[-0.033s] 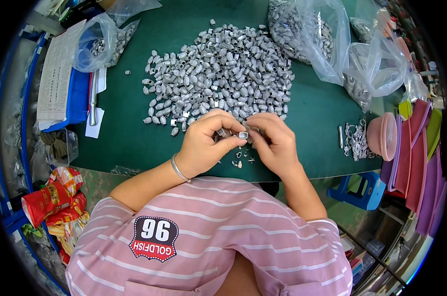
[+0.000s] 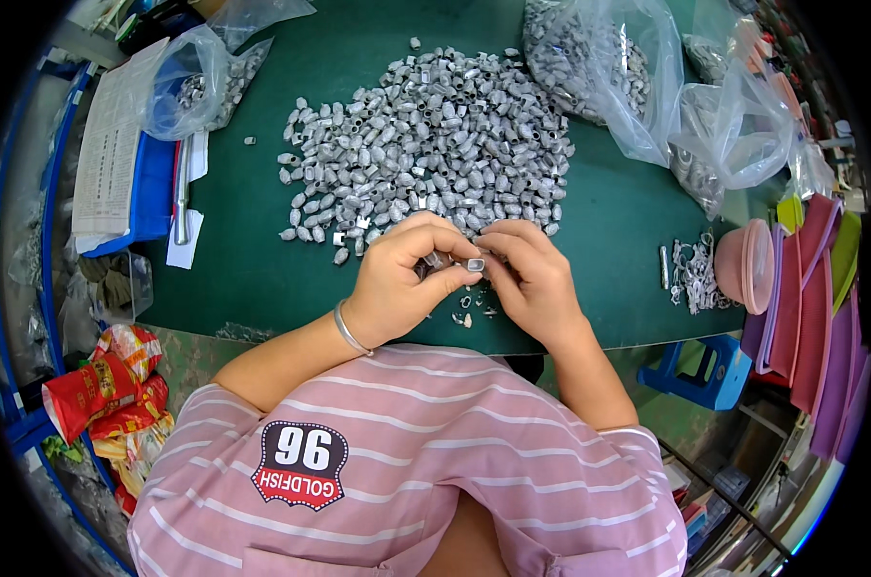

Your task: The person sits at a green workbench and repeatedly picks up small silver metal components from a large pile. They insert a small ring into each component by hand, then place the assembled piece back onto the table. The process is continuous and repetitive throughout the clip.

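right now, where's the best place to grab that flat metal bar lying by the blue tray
Take the metal bar near its middle, pinching across its narrow width from above. It lies flat on the green table beside the blue tray, running away from the person, with its right side clear. Coming from the right avoids the tray.

I am seeing bare green mat (image 2: 253,260) lying open to the left and right; the heap of small metal parts (image 2: 426,144) is blocking the far side, plastic bags (image 2: 647,87) crowding far right.
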`<state>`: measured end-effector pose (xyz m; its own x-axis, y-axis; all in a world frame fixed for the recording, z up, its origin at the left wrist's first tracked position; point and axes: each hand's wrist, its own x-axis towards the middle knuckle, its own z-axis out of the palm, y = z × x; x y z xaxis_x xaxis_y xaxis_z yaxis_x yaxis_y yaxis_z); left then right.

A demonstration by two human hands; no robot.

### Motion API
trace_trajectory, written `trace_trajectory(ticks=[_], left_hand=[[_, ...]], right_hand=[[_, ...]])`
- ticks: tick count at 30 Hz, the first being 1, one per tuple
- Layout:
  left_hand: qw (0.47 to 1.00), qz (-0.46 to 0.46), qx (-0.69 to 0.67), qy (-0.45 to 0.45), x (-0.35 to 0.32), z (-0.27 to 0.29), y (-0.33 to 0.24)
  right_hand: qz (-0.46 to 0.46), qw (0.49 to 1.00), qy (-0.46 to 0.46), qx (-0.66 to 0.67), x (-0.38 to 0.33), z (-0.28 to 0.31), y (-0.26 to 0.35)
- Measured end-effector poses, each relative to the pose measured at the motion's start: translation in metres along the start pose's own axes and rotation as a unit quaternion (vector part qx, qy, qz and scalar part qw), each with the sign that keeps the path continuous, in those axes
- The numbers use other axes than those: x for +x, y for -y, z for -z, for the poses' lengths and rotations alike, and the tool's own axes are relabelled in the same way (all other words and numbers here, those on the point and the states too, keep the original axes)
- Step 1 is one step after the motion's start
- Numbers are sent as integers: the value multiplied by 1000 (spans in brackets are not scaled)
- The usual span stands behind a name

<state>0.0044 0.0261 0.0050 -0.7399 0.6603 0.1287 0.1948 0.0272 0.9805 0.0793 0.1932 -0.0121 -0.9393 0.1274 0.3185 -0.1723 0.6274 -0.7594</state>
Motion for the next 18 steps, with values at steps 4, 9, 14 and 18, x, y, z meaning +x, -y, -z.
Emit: trace_trajectory(ticks=[4,9,14,18], left_hand=[[995,-80,46,-25,-2,3,2],[985,67,-125,-94,-5,17,10],[812,190,-550,-38,-3,36,16],[828,196,-524,-38,-4,38,17]], right_hand=[[-20,989,33,-144,3,8,-6],[-35,991,25,-126,6,11,-4],[-28,982,64,-176,7,-11,9],[-15,980,87,-179,14,-15,15]])
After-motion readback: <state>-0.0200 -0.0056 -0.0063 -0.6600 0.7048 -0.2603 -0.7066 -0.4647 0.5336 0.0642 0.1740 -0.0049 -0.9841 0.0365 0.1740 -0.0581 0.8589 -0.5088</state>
